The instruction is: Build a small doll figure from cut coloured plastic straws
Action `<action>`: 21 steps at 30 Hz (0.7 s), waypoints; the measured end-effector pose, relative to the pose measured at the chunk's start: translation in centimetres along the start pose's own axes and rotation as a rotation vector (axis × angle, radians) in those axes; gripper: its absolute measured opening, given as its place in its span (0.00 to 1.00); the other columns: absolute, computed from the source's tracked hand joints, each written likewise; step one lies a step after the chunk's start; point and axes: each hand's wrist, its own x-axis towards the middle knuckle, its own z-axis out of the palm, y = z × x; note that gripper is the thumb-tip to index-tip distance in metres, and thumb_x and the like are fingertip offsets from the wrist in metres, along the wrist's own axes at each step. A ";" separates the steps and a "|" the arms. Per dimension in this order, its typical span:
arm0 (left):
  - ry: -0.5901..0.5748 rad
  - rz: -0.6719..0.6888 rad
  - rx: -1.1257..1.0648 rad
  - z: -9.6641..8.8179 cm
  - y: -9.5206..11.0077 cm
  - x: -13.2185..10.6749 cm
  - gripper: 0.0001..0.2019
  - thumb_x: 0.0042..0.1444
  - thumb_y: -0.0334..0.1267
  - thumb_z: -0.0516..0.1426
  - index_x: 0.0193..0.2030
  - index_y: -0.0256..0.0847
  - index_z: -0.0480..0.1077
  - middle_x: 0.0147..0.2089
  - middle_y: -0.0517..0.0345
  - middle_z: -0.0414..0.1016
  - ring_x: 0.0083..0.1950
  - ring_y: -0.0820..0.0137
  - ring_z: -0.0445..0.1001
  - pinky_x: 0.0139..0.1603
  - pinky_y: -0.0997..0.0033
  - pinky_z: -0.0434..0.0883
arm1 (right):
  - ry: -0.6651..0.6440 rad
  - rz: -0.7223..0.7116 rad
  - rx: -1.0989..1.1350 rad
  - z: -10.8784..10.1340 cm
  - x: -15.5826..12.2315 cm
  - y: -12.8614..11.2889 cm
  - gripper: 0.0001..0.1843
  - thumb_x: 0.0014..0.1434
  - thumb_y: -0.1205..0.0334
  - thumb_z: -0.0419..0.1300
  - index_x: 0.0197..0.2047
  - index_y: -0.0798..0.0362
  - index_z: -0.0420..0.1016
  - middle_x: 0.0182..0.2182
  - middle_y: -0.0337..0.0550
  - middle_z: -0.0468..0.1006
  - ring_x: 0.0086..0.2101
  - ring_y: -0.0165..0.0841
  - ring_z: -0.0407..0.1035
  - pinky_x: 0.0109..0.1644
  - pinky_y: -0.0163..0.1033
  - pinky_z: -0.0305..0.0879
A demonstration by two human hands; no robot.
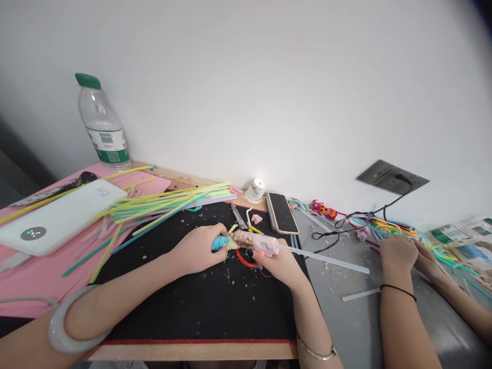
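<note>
My left hand (203, 248) is closed around a blue coiled piece (219, 243) with a pale yellow bit at its right end. My right hand (282, 264) grips a small pink hot glue gun (265, 243) with a tiny red light on it. Out of its back end a translucent glue stick (326, 259) points right. The gun's front end meets the yellow bit; whether they touch I cannot tell. Beneath the gun lie scissors (239, 216), their red handle partly covered by my right hand.
Bundled pipe cleaners (172, 202), a white power bank (65, 215) and a plastic bottle (103, 123) are at left. A paper cup (255, 190) and a phone (282, 212) stand behind the black mat (215, 312). At right are another person's hands (400, 251) and a black cable (340, 225).
</note>
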 end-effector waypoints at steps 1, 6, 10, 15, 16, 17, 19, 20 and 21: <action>0.001 0.001 0.002 0.0 0.0 0.0 0.06 0.53 0.39 0.52 0.37 0.43 0.64 0.33 0.59 0.72 0.33 0.65 0.70 0.33 0.69 0.60 | 0.002 -0.012 0.000 0.0 0.0 0.0 0.09 0.53 0.66 0.58 0.38 0.54 0.77 0.24 0.37 0.73 0.22 0.27 0.60 0.25 0.31 0.59; 0.003 0.000 0.011 0.0 -0.1 0.1 0.05 0.52 0.38 0.52 0.37 0.44 0.64 0.32 0.59 0.72 0.32 0.65 0.70 0.32 0.70 0.60 | 0.012 -0.031 0.008 -0.2 -0.1 -0.2 0.10 0.53 0.66 0.58 0.39 0.55 0.78 0.25 0.38 0.75 0.23 0.27 0.62 0.26 0.31 0.61; 0.005 0.003 0.014 0.0 -0.1 0.0 0.05 0.53 0.38 0.52 0.36 0.43 0.64 0.31 0.59 0.72 0.31 0.66 0.70 0.31 0.70 0.60 | 0.015 -0.006 0.018 -0.3 -0.1 -0.3 0.10 0.53 0.66 0.58 0.38 0.54 0.78 0.25 0.38 0.76 0.23 0.28 0.63 0.26 0.32 0.62; -0.002 0.001 0.008 -0.1 0.0 -0.1 0.05 0.53 0.39 0.52 0.36 0.43 0.64 0.32 0.59 0.72 0.32 0.66 0.70 0.32 0.70 0.60 | -0.001 -0.019 0.034 -0.4 -0.1 -0.6 0.15 0.54 0.66 0.58 0.45 0.52 0.79 0.32 0.40 0.80 0.26 0.30 0.68 0.30 0.33 0.66; -0.002 -0.001 0.005 -0.1 0.0 -0.1 0.05 0.53 0.39 0.52 0.36 0.43 0.64 0.32 0.59 0.72 0.32 0.66 0.70 0.32 0.70 0.60 | -0.001 -0.023 0.035 -0.4 -0.1 -0.7 0.16 0.54 0.67 0.58 0.45 0.52 0.79 0.33 0.40 0.81 0.26 0.30 0.69 0.30 0.33 0.67; -0.002 -0.002 0.003 -0.1 0.0 0.0 0.05 0.53 0.39 0.52 0.37 0.43 0.65 0.32 0.59 0.72 0.32 0.66 0.70 0.32 0.70 0.60 | 0.000 -0.025 0.038 -0.4 -0.1 -0.7 0.16 0.54 0.67 0.58 0.46 0.52 0.79 0.33 0.40 0.81 0.27 0.31 0.70 0.31 0.33 0.67; -0.002 -0.007 -0.001 -0.1 0.1 -0.1 0.05 0.53 0.39 0.52 0.37 0.43 0.65 0.32 0.58 0.72 0.32 0.66 0.70 0.32 0.70 0.60 | 0.003 -0.030 0.054 -0.4 -0.1 -0.6 0.16 0.54 0.66 0.58 0.46 0.51 0.78 0.35 0.42 0.81 0.30 0.32 0.72 0.32 0.34 0.68; -0.003 -0.010 -0.001 -0.1 0.1 -0.1 0.05 0.53 0.39 0.52 0.37 0.43 0.65 0.32 0.58 0.72 0.32 0.66 0.70 0.32 0.70 0.60 | 0.003 -0.033 0.064 -0.4 -0.1 -0.5 0.16 0.54 0.66 0.59 0.47 0.51 0.78 0.36 0.43 0.82 0.32 0.33 0.73 0.33 0.34 0.69; -0.003 -0.012 0.000 -0.1 0.2 -0.1 0.05 0.53 0.39 0.52 0.36 0.43 0.65 0.32 0.59 0.72 0.32 0.66 0.70 0.32 0.70 0.60 | 0.004 -0.037 0.072 -0.4 -0.1 -0.5 0.16 0.54 0.66 0.59 0.47 0.52 0.78 0.37 0.43 0.82 0.33 0.34 0.73 0.34 0.35 0.70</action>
